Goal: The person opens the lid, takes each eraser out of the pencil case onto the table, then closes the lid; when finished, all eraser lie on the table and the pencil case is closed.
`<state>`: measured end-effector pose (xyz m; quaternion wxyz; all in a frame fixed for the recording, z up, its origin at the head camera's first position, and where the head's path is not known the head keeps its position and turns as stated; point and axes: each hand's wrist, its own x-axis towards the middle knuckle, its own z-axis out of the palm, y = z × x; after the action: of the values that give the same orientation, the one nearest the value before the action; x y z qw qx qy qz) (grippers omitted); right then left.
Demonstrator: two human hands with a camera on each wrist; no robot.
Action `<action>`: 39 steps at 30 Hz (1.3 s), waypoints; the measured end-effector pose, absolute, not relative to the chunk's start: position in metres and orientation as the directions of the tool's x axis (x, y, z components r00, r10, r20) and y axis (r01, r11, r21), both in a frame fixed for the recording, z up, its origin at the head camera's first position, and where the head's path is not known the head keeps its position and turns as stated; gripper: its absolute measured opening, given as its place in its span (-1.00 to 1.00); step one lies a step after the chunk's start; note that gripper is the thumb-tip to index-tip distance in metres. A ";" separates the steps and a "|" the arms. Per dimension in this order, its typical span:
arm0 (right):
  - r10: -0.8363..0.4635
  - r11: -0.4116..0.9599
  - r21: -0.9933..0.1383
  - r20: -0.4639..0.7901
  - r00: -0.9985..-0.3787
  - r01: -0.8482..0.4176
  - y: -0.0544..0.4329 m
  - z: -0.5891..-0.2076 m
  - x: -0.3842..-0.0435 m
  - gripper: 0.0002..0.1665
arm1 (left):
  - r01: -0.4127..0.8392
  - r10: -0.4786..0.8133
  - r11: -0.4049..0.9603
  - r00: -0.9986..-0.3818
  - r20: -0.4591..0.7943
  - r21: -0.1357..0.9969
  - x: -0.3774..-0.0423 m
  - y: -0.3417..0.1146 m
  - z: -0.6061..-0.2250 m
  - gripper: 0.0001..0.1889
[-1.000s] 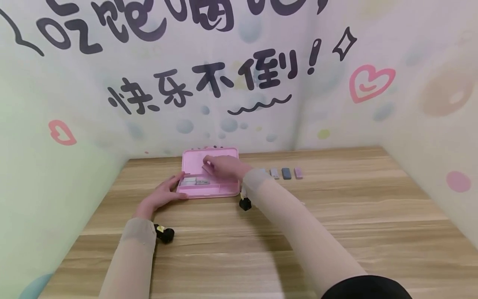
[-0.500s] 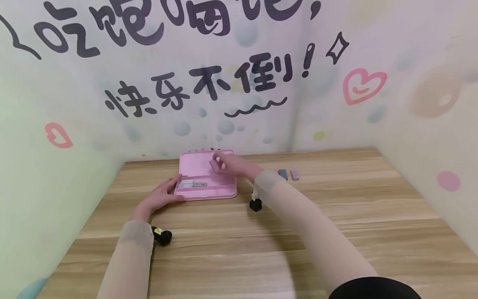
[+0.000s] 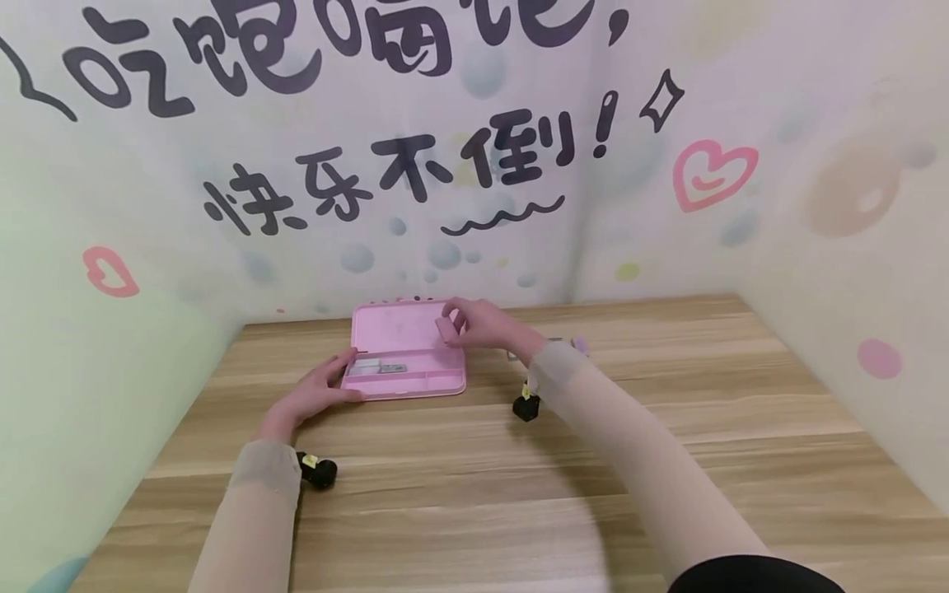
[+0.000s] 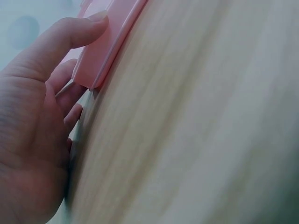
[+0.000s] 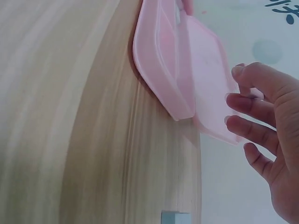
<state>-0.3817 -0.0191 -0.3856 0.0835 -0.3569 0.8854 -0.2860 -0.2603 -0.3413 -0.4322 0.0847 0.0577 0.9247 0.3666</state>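
Note:
An open pink pencil case (image 3: 445,383) lies near the back of the table, its lid (image 3: 393,325) raised toward the wall. My left hand (image 3: 315,395) grips the case's left end, thumb on the front edge and fingers along the side. Over the right part of the lid, my right hand (image 3: 485,325) pinches a small pink eraser (image 3: 446,329) between thumb and fingertips; in the right wrist view the fingers mostly hide it. White erasers (image 3: 365,366) and a grey patterned one (image 3: 393,368) lie at the left of the rear compartment.
Right of the case, a row of small erasers is partly hidden by my right wrist; a lavender eraser (image 3: 580,346) shows at its end. A pale blue-grey block (image 5: 175,217) is at the right wrist view's bottom edge. A printed wall cloth (image 3: 400,247) rises behind the table.
My right hand has moved right with the pink eraser, from the middle of the case to the lid's right side, covering more of the row. My left hand stays on the case.

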 end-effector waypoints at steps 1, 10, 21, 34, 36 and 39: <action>-0.678 0.580 -0.572 0.056 -0.733 -0.580 -0.017 -0.386 -0.382 -0.52 | 0.047 0.172 0.723 -0.979 -0.113 0.689 -0.260 -0.342 -0.432 0.04; -0.664 0.569 -0.588 0.084 -0.743 -0.575 0.003 -0.380 -0.371 -0.45 | 0.043 0.175 0.722 -0.977 -0.121 0.691 -0.262 -0.346 -0.439 0.04; -0.628 0.616 -0.570 0.062 -0.776 -0.544 0.043 -0.369 -0.358 -0.49 | 0.049 0.181 0.729 -0.976 -0.124 0.683 -0.262 -0.341 -0.434 0.02; -0.654 0.618 -0.483 0.123 -0.747 -0.620 0.059 -0.372 -0.341 -0.57 | 0.044 0.178 0.726 -0.976 -0.126 0.686 -0.260 -0.343 -0.432 0.04; -0.642 0.631 -0.470 0.130 -0.755 -0.617 0.061 -0.374 -0.339 -0.57 | 0.040 0.173 0.728 -0.977 -0.127 0.684 -0.260 -0.343 -0.432 0.05; -0.621 0.652 -0.463 0.129 -0.773 -0.600 0.065 -0.375 -0.334 -0.57 | 0.039 0.173 0.734 -0.976 -0.131 0.678 -0.260 -0.341 -0.431 0.05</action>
<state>-0.3345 0.0650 -0.3753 0.0206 -0.3361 0.9085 -0.2474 -0.2599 -0.3414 -0.4310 0.0929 0.0572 0.9264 0.3604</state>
